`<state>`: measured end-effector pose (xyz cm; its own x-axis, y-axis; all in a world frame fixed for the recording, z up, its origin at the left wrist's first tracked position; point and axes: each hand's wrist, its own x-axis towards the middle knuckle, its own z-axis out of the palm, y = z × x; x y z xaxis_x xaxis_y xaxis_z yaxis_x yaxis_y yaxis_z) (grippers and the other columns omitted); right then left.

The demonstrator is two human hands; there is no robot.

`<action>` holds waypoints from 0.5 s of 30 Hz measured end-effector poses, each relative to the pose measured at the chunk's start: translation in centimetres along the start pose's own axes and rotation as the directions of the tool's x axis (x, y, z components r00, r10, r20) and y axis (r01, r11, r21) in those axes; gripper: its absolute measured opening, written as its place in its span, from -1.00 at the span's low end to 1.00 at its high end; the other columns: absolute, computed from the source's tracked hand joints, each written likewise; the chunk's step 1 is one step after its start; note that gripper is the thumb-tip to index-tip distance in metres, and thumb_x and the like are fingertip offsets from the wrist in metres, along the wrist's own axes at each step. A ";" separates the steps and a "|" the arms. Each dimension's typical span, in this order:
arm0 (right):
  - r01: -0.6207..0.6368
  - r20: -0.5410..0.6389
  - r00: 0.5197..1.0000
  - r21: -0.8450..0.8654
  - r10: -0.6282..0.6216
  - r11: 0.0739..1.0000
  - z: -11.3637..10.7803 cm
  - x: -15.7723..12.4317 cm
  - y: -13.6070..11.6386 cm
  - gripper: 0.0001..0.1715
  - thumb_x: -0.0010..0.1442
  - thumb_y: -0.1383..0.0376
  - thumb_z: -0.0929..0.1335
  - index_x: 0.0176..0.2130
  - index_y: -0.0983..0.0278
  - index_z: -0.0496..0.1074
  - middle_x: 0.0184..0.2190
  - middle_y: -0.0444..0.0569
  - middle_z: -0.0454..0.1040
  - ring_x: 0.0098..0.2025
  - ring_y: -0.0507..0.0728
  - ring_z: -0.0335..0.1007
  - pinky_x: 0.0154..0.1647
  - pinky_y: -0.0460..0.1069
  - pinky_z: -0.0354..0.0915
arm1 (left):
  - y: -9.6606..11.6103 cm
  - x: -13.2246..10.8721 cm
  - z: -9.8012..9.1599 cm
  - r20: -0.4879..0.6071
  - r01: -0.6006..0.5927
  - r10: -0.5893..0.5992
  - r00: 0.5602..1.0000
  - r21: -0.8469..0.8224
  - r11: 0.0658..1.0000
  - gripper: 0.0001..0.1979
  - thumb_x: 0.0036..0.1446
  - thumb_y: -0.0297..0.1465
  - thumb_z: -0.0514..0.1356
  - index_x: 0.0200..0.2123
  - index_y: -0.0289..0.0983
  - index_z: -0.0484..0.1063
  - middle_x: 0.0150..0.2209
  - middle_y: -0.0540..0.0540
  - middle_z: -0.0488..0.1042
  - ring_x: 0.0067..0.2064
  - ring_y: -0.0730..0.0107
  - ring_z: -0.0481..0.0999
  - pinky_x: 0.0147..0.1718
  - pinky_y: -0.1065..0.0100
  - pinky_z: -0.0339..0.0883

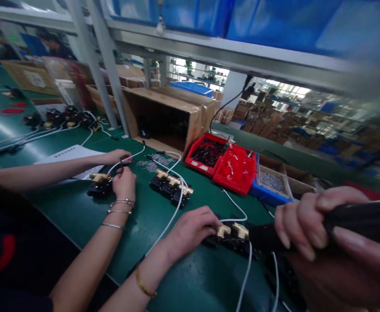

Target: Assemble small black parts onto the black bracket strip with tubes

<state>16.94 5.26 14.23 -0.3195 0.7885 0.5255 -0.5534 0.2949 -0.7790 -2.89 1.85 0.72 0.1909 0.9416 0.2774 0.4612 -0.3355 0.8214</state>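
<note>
My left hand (191,229) is closed on the left end of a black fixture (234,242) on the green table, fingers pressed beside two brass fittings (232,230). Close to the camera, my right hand (307,225) is wrapped round a black power tool (362,221) whose front end points at the brass fittings. White wires (247,273) run from the fixture toward the table's near edge.
A co-worker's two hands (122,173) work a wire at another black fixture (99,185) to the left. A third fixture (172,187) lies mid-table. Red bins (224,162), a blue tray (270,184) and an open cardboard box (172,117) stand behind.
</note>
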 end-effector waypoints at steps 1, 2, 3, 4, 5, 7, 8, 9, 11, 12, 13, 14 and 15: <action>0.028 -0.059 0.998 -0.008 -0.028 1.000 -0.7 -0.2 -1.1 -0.80 0.13 0.28 0.38 -0.18 0.22 0.42 -0.61 -0.21 0.27 -0.65 -0.02 0.15 -0.59 -0.03 0.18 | 0.2 -0.1 0.2 -0.017 0.024 -0.024 1.000 -0.008 1.000 -0.81 0.21 -0.57 0.24 -0.20 -0.20 0.57 -0.16 -0.01 0.52 -0.08 0.43 0.51 -0.04 0.41 0.36; 0.051 -0.105 0.993 -0.023 -0.053 0.998 -1.5 -0.4 -2.1 -0.79 0.11 0.29 0.38 -0.18 0.23 0.43 -0.61 -0.20 0.27 -0.65 -0.02 0.15 -0.59 -0.03 0.18 | 0.4 -0.2 0.3 -0.036 0.041 -0.042 0.998 -0.021 0.999 -0.79 0.21 -0.58 0.22 -0.19 -0.19 0.57 -0.15 -0.01 0.52 -0.07 0.44 0.51 -0.03 0.41 0.36; 0.071 -0.144 0.987 -0.042 -0.077 0.997 -2.1 -0.8 -2.9 -0.78 0.10 0.31 0.38 -0.18 0.23 0.43 -0.61 -0.20 0.27 -0.65 -0.02 0.15 -0.58 -0.03 0.18 | 0.5 -0.2 0.6 -0.054 0.049 -0.050 0.997 -0.032 0.998 -0.78 0.21 -0.59 0.21 -0.18 -0.18 0.56 -0.15 0.00 0.53 -0.07 0.44 0.51 -0.02 0.40 0.37; 0.090 -0.179 0.979 -0.066 -0.100 0.994 -2.6 -1.2 -3.6 -0.78 0.10 0.31 0.38 -0.18 0.23 0.43 -0.61 -0.20 0.27 -0.65 -0.01 0.15 -0.58 -0.03 0.18 | 0.5 -0.2 0.8 -0.068 0.047 -0.049 0.996 -0.037 0.998 -0.77 0.22 -0.59 0.19 -0.17 -0.17 0.56 -0.14 0.00 0.53 -0.07 0.43 0.52 -0.01 0.39 0.38; 0.098 -0.206 0.972 -0.092 -0.116 0.991 -3.1 -1.6 -4.1 -0.79 0.10 0.32 0.37 -0.18 0.22 0.43 -0.61 -0.21 0.27 -0.65 -0.01 0.15 -0.58 -0.03 0.18 | 0.5 -0.1 1.1 -0.086 0.041 -0.044 0.995 -0.032 0.999 -0.75 0.23 -0.58 0.18 -0.16 -0.15 0.55 -0.14 0.00 0.53 -0.06 0.42 0.52 0.00 0.38 0.39; 0.111 -0.238 0.961 -0.141 -0.142 0.984 -3.8 -2.2 -4.9 -0.81 0.11 0.33 0.35 -0.20 0.22 0.43 -0.62 -0.22 0.27 -0.67 -0.01 0.15 -0.59 -0.03 0.17 | 0.3 0.3 1.6 -0.126 0.033 -0.031 0.992 0.011 0.999 -0.74 0.24 -0.57 0.14 -0.15 -0.13 0.54 -0.12 -0.01 0.54 -0.04 0.39 0.53 0.01 0.35 0.40; 0.111 -0.244 0.958 -0.157 -0.148 0.981 -4.1 -2.3 -5.3 -0.81 0.11 0.33 0.35 -0.20 0.22 0.43 -0.62 -0.22 0.27 -0.68 -0.01 0.15 -0.60 -0.03 0.17 | 0.2 0.5 1.9 -0.142 0.032 -0.025 0.990 0.048 0.998 -0.73 0.25 -0.56 0.12 -0.15 -0.12 0.53 -0.11 -0.01 0.54 -0.03 0.38 0.53 0.01 0.34 0.42; 0.101 -0.245 0.959 -0.168 -0.140 0.981 -4.3 -2.2 -5.7 -0.82 0.10 0.34 0.34 -0.21 0.21 0.42 -0.62 -0.23 0.28 -0.69 -0.01 0.15 -0.61 -0.04 0.17 | 0.3 0.6 2.1 -0.158 0.034 -0.018 0.987 0.094 0.995 -0.73 0.25 -0.55 0.11 -0.14 -0.11 0.52 -0.10 -0.01 0.54 -0.03 0.36 0.54 0.02 0.31 0.43; 0.047 -0.229 0.968 -0.220 -0.098 0.974 -5.0 -1.4 -6.2 -0.82 0.08 0.33 0.34 -0.23 0.20 0.38 -0.63 -0.25 0.27 -0.70 -0.01 0.13 -0.64 -0.05 0.16 | 0.7 0.6 2.3 -0.212 0.027 0.019 0.977 0.211 0.977 -0.74 0.27 -0.50 0.10 -0.14 -0.08 0.53 -0.05 -0.02 0.53 -0.01 0.31 0.55 0.01 0.25 0.47; -0.001 -0.203 0.977 -0.304 -0.064 0.953 -5.4 -0.6 -6.3 -0.84 0.08 0.31 0.33 -0.25 0.20 0.35 -0.64 -0.27 0.26 -0.71 -0.01 0.13 -0.64 -0.05 0.17 | 1.2 0.4 2.4 -0.255 0.022 0.050 0.966 0.272 0.962 -0.76 0.29 -0.46 0.11 -0.12 -0.06 0.53 -0.01 -0.03 0.52 0.02 0.28 0.55 0.01 0.21 0.49; -0.060 -0.175 0.984 -0.419 -0.016 0.906 -5.9 0.4 -6.2 -0.85 0.08 0.29 0.33 -0.26 0.19 0.31 -0.65 -0.29 0.25 -0.71 -0.01 0.13 -0.64 -0.05 0.19 | 1.9 0.2 2.4 -0.300 0.011 0.092 0.949 0.326 0.945 -0.77 0.30 -0.41 0.12 -0.09 -0.04 0.53 0.04 -0.04 0.50 0.05 0.24 0.53 0.01 0.17 0.50; -0.111 -0.142 0.989 -0.575 0.035 0.810 -6.4 1.5 -5.9 -0.88 0.09 0.27 0.31 -0.29 0.19 0.27 -0.66 -0.29 0.24 -0.70 0.00 0.15 -0.63 -0.05 0.21 | 2.6 -0.1 2.4 -0.354 0.003 0.136 0.925 0.367 0.930 -0.79 0.32 -0.34 0.15 -0.04 -0.03 0.52 0.08 -0.06 0.48 0.08 0.20 0.52 0.02 0.13 0.51; -0.160 -0.085 0.985 -0.761 0.148 0.628 -6.8 2.6 -5.3 -0.90 0.12 0.25 0.28 -0.30 0.19 0.24 -0.66 -0.29 0.25 -0.68 0.01 0.20 -0.59 -0.05 0.25 | 3.4 -0.3 2.4 -0.370 -0.013 0.166 0.914 0.383 0.924 -0.77 0.33 -0.27 0.16 0.01 -0.05 0.50 0.11 -0.10 0.46 0.09 0.17 0.50 0.03 0.09 0.50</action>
<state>24.27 9.46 17.42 -0.3309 0.8665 0.3736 0.2889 0.4700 -0.8340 0.72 0.31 2.24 -0.0693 0.8159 0.5740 0.7554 -0.3329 0.5644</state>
